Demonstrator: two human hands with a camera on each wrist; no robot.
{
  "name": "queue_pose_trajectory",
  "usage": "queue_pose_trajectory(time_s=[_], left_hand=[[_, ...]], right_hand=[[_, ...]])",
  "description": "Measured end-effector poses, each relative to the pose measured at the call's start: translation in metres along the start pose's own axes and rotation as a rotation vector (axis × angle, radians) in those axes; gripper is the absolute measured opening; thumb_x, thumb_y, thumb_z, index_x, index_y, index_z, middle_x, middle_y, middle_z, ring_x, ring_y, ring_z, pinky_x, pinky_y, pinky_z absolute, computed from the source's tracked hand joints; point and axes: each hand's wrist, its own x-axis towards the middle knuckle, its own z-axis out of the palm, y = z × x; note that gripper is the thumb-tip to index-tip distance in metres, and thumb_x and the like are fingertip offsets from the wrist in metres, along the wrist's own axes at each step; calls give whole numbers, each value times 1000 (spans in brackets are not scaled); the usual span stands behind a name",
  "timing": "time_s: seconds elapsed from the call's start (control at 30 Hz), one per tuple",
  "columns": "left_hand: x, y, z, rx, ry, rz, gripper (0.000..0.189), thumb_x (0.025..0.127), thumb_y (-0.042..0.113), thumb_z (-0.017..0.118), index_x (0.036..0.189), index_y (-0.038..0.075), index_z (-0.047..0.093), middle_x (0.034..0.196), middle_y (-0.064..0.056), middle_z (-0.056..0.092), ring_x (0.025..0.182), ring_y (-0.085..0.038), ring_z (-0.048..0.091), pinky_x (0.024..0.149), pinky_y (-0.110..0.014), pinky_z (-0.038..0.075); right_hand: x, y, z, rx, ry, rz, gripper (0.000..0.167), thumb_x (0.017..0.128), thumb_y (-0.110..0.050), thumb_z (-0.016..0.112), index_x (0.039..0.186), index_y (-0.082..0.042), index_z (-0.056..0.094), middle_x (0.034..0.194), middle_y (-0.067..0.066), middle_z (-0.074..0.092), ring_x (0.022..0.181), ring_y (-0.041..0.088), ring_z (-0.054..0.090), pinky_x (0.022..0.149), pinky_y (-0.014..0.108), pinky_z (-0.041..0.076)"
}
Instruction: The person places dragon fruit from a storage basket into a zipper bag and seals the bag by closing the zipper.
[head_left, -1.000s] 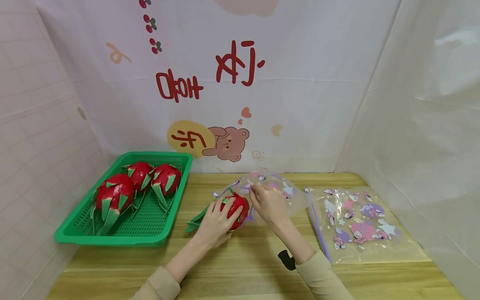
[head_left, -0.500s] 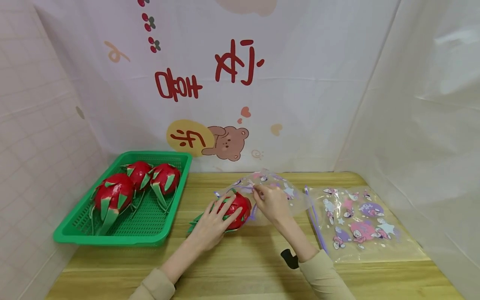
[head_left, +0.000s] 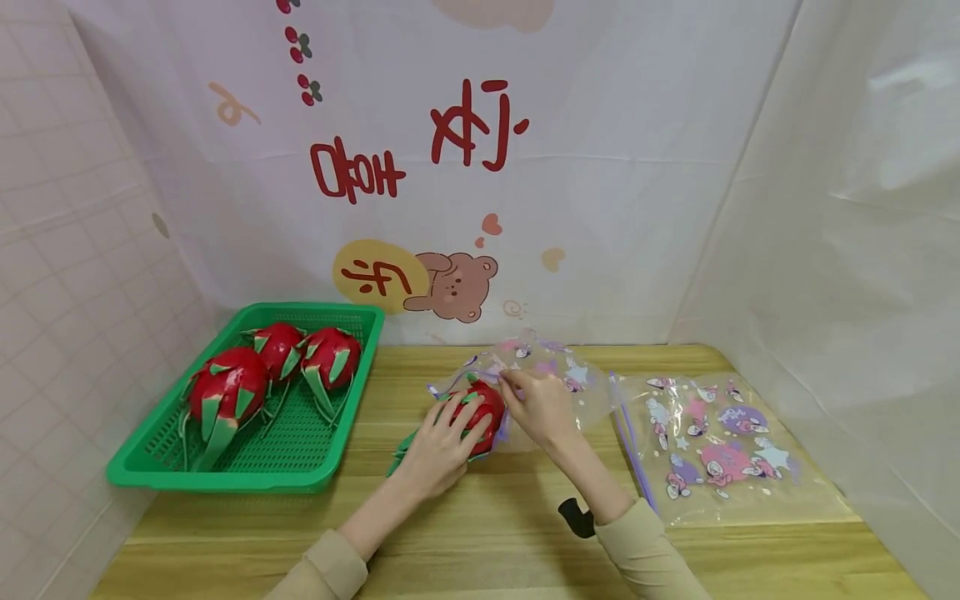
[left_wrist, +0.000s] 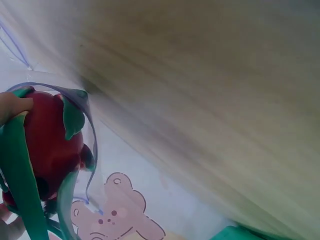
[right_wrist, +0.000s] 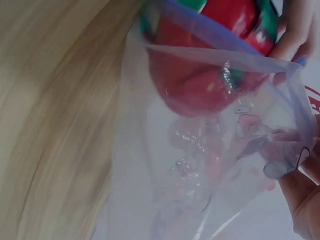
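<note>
Now left fingers (head_left: 454, 422) clasp fruit (head_left: 492, 408), right fingers (head_left: 521, 381) pinch a bag (head_left: 596, 408), over wood (head_left: 480, 533) walled by sheeting (head_left: 615, 208).

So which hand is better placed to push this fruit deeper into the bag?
Probably the left hand: it grips the dragon fruit, partly inside the bag, while the right hand pinches the bag's edge.

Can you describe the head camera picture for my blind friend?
A left hand grips a dragon fruit at the mouth of a clear bag, whose edge the right hand pinches. Three more fruits sit in a green basket.
</note>
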Motion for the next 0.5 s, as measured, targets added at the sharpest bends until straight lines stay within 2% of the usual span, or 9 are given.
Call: queue_pose_trajectory(time_s=[0.1, 0.27, 0.37, 0.5], left_hand=[[4, 1, 2, 21, -7, -9, 62, 60, 19, 79, 119, 15, 61, 127, -12, 55, 119, -35, 54, 92, -44, 50], [9, 2, 3, 49, -46, 2, 62, 65, 23, 78, 123, 14, 59, 131, -10, 56, 125, -36, 51, 97, -46, 48], [10, 4, 1, 34, -105, 22, 61, 69, 27, 78, 125, 15, 58, 137, -7, 53, 129, -39, 47, 98, -51, 48], [11, 6, -4, -13, -197, 48, 60, 73, 27, 78, 128, 20, 55, 144, -7, 46, 133, -37, 43, 99, -50, 48]], right_hand=[[1, 0, -3, 36, 10, -17, 8, 83, -5, 69, 87, 0, 74, 73, 9, 73, 48, 10, 61, 45, 7, 39], [2, 3, -6, -99, -7, -9, 8, 82, -6, 70, 88, -3, 75, 72, 7, 73, 42, 7, 54, 41, 10, 37], [2, 4, -7, -151, -38, 22, 10, 81, -4, 70, 90, -5, 75, 76, 7, 74, 42, 6, 46, 39, 13, 35], [2, 5, -7, -151, -76, 43, 14, 79, -4, 72, 92, -7, 74, 82, 7, 75, 44, 5, 44, 39, 13, 36]])
